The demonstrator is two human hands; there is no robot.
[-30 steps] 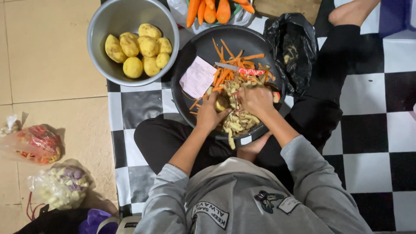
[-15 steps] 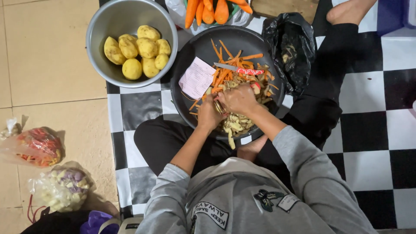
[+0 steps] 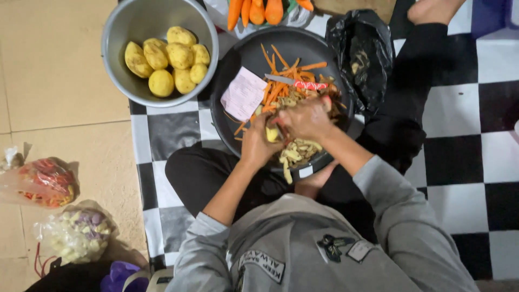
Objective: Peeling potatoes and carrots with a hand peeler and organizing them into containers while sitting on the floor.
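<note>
Both hands close on a pale yellow potato over a dark round tray.

The potato [image 3: 272,133] sits between the two hands, above the near part of the dark round tray [image 3: 254,48]; the left hand [image 3: 258,141] cups it from below and the right hand [image 3: 307,117] presses on it from the far side, fingers curled, the hands touching each other. Whether the right hand also holds a tool cannot be told. Under them lies a heap of pale peelings [image 3: 296,152] by the tray's near rim, with orange carrot strips [image 3: 281,81], a knife [image 3: 297,83] and a pink paper slip [image 3: 244,93] further in. Beyond the tray's left edge stands a metal bowl [image 3: 130,21] of peeled potatoes [image 3: 167,57]; a black plastic bag [image 3: 362,51] lies to the tray's right, whole carrots [image 3: 259,10] past its far rim, all on a black-and-white checked mat [image 3: 459,151].
</note>
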